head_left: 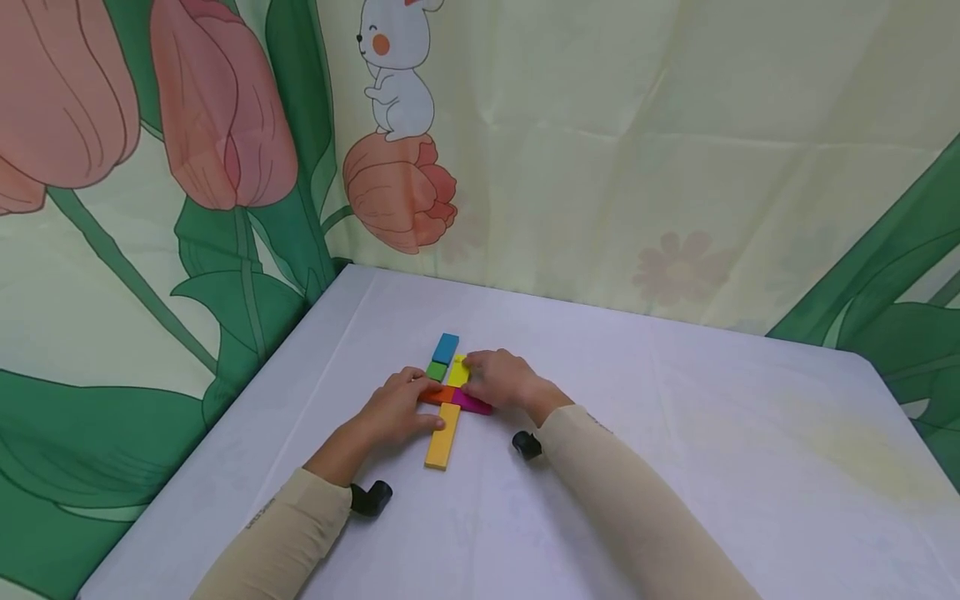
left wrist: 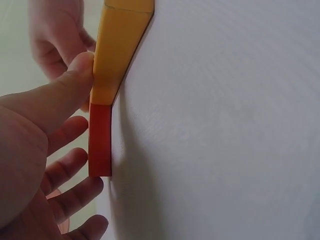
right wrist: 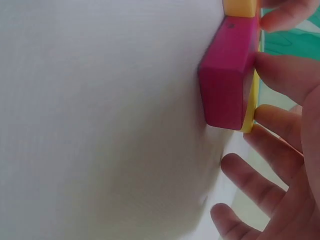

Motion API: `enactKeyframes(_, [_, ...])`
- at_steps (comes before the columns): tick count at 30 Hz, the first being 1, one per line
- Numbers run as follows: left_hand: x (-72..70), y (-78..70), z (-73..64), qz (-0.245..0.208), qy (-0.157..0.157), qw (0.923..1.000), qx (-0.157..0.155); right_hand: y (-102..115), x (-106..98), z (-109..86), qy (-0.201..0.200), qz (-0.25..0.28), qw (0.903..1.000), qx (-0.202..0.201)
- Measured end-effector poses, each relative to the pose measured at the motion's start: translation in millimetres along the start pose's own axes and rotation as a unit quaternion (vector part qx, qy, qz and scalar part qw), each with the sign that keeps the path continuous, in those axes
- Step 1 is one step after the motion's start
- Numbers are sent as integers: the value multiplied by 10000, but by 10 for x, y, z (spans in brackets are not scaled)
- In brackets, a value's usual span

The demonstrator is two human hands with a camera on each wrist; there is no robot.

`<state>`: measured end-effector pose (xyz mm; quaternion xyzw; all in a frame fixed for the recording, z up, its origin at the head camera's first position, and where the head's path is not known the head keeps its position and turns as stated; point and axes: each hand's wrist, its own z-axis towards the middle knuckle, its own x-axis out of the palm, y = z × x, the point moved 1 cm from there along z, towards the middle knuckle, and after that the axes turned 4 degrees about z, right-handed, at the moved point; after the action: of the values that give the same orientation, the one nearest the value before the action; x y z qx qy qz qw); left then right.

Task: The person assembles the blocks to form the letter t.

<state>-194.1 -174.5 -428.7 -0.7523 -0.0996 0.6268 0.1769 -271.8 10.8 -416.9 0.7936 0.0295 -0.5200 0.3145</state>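
Several flat coloured blocks lie together on the white table. My left hand (head_left: 396,408) bends over the orange block (head_left: 437,396), its thumb touching the side of the amber block (head_left: 442,437). In the left wrist view the other fingers are spread loosely beside the red-orange end. My right hand (head_left: 498,377) reaches over the yellow block (head_left: 460,372), fingertips at its side and far end. Its thumb rests at the top edge of the magenta block (right wrist: 227,75), the fingers spread fairly straight. The magenta and orange blocks meet end to end, the amber one below their joint.
A green block (head_left: 436,372) and a blue block (head_left: 446,347) lie in line beyond the left fingers. Black wrist-worn pieces (head_left: 372,498) show by both sleeves. A printed tulip-and-rabbit cloth (head_left: 570,167) hangs behind the table (head_left: 675,467).
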Motion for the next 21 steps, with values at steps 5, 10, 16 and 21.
enactKeyframes(5, [23, 7, -3, 48, -40, 10000, 28, 20, 14, -23, 39, -166, 9998, -39])
enactKeyframes(10, [24, -1, -8, 24, -52, 10000, -15, 27, 13, -31, 48, -215, 9998, -20])
enactKeyframes(16, [21, -11, -1, 74, -26, 10000, -24, 27, 21, -39, 46, -183, 9998, 46])
enactKeyframes(21, [21, -18, -7, 66, 2, 10000, 46, 20, 27, -44, 48, -103, 9999, 104])
